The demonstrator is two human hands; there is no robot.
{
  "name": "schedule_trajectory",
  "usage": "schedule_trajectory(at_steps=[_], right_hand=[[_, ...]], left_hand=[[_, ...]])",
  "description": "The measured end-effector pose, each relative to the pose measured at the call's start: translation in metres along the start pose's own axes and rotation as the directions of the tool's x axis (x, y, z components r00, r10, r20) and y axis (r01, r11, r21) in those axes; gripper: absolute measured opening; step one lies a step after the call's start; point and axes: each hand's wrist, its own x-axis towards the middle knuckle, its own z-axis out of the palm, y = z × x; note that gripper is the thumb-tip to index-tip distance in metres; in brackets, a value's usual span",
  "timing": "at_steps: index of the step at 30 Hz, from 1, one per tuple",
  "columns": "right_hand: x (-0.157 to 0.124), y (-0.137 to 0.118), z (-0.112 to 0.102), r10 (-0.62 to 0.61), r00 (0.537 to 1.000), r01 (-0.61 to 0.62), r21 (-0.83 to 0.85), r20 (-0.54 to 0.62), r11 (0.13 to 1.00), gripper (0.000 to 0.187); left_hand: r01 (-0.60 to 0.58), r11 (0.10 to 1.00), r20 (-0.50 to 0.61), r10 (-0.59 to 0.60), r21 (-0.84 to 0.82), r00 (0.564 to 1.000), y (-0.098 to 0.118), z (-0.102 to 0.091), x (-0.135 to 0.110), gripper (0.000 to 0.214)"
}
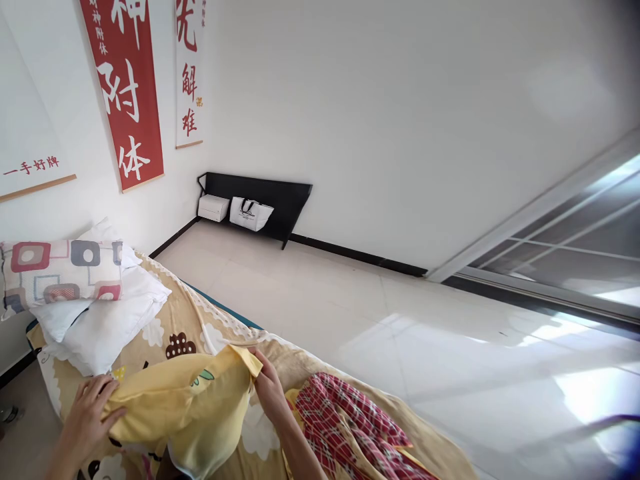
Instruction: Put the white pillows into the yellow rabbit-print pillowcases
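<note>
A yellow cloth (165, 393) with a green leaf print is stretched between my two hands above the bed; whether it is a pillowcase or a garment I cannot tell. My left hand (93, 407) grips its left end, the thumb apart from the fingers. At the upper right corner, my right hand (267, 381) pinches the edge, which is folded over. The cloth's lower part hangs down toward me. Below it lies a tan patterned bedsheet (260, 433) with cloud and cupcake prints. Right of my right forearm is a crumpled red plaid cloth (345, 413).
White pillows (120, 320) and a patterned pillow (65, 270) are piled at the bed's left end. Against the far wall, a black low rack (285, 200) holds a white box (213, 208) and a white bag (251, 215). Glossy floor (350, 320) stretches toward a sliding door (560, 247).
</note>
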Motion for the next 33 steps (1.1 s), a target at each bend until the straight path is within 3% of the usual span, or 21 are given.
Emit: schedule_trajectory(at_steps=[2, 4, 9, 12, 16, 18, 21, 24, 28, 30, 33], right_hand=[[0.006, 0.002, 0.006, -0.055, 0.991, 0.043, -0.100, -0.121, 0.994, 0.023], [0.011, 0.000, 0.008, -0.105, 0.973, 0.065, -0.193, -0.207, 0.979, 0.021], [0.009, -0.008, -0.005, -0.151, 0.941, 0.060, -0.290, -0.303, 0.955, 0.024], [0.004, -0.007, -0.008, -0.183, 0.910, 0.059, -0.318, -0.373, 0.946, 0.033], [0.006, -0.009, -0.002, -0.120, 0.922, -0.008, -0.329, -0.368, 0.944, 0.034], [0.010, -0.020, -0.002, -0.130, 0.919, 0.001, -0.328, -0.372, 0.945, 0.035], [0.023, -0.051, -0.005, -0.200, 0.910, 0.052, -0.380, -0.363, 0.924, 0.042], [0.053, -0.089, -0.006, -0.256, 0.915, 0.104, -0.432, -0.312, 0.896, 0.049], [0.089, -0.141, -0.011, -0.287, 0.899, 0.124, -0.436, -0.331, 0.891, 0.057], [0.088, -0.165, -0.021, -0.327, 0.877, 0.148, -0.448, -0.352, 0.881, 0.058], [0.062, -0.186, -0.032, -0.374, 0.854, 0.206, -0.425, -0.361, 0.881, 0.060]], left_hand=[[-0.029, 0.999, -0.119, 0.030, 0.014, 0.992, -0.016, 0.011, -0.016, 0.020], [-0.073, 0.997, -0.179, 0.070, -0.007, 0.981, -0.021, 0.016, -0.021, 0.025], [-0.111, 0.991, -0.120, 0.101, -0.078, 0.988, -0.001, -0.017, -0.004, 0.025], [0.002, 0.981, -0.095, -0.021, -0.196, 0.995, 0.010, -0.029, 0.010, 0.035], [0.212, 0.915, 0.057, -0.205, -0.343, 0.977, 0.007, -0.013, 0.023, 0.057], [0.219, 0.912, 0.082, -0.204, -0.347, 0.976, 0.000, -0.013, 0.031, 0.058], [0.159, 0.938, 0.012, -0.163, -0.307, 0.987, -0.010, -0.034, 0.058, 0.054], [0.107, 0.969, -0.047, -0.121, -0.222, 0.992, -0.015, -0.058, 0.109, 0.061], [-0.059, 0.983, -0.156, 0.032, -0.171, 0.987, -0.003, -0.079, 0.167, 0.065], [-0.149, 0.974, -0.221, 0.109, -0.171, 0.969, 0.012, -0.096, 0.171, 0.058], [-0.307, 0.942, -0.291, 0.258, -0.137, 0.921, 0.032, -0.134, 0.160, 0.045]])
